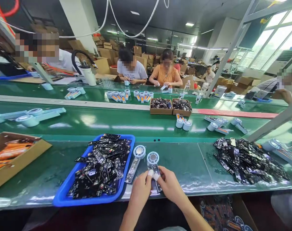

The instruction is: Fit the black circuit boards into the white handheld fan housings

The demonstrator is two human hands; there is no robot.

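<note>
My left hand (140,189) and my right hand (169,184) meet at the table's near edge, their thumbs, with white coverings on the tips, pressing on a dark circuit board (156,170). That board lies along the handle of a small light-blue handheld fan (152,158) with a round head, and both hands are closed around the handle. Just left of it rests a second fan (139,152), a circuit board (132,170) showing along its handle. Fingers on the underside are hidden.
A blue tray (55,199) heaped with circuit boards stands at left, beyond it a cardboard box (21,163) of orange parts. Loose boards (247,160) pile up at right. Across the green conveyor (107,123), co-workers sit behind more fans and two board-filled boxes (161,111).
</note>
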